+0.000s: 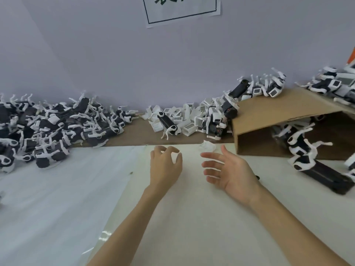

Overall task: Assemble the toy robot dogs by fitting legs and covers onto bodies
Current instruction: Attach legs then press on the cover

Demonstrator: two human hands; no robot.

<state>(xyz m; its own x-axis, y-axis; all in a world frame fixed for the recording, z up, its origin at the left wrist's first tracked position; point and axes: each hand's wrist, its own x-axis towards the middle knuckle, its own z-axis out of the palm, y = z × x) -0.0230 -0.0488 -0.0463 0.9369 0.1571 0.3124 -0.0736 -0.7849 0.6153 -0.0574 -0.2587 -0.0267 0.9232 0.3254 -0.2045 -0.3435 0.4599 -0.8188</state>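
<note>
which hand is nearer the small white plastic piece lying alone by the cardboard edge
Right. The right hand lies just below the small white plastic piece; the left hand is farther left.

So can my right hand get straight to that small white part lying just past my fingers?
Probably yes: the right hand is open and empty, and nothing lies between it and the white part.
</note>
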